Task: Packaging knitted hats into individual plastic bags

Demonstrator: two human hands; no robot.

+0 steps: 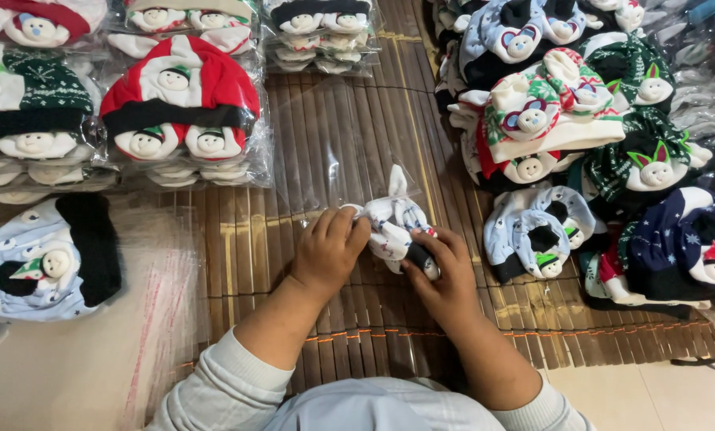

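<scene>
While both hands pinch the small white printed fabric hat [395, 226] at centre, left hand [328, 251] at nine o'clock, right hand [445, 275] at four, keeping edges aligned seems wise.

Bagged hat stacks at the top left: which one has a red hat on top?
The middle stack: its top hat is red and white. The stack left of it shows dark green.

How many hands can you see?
2. The left hand and the right hand both grip a folded white patterned hat over the bamboo mat. No other person's hands show.
</scene>
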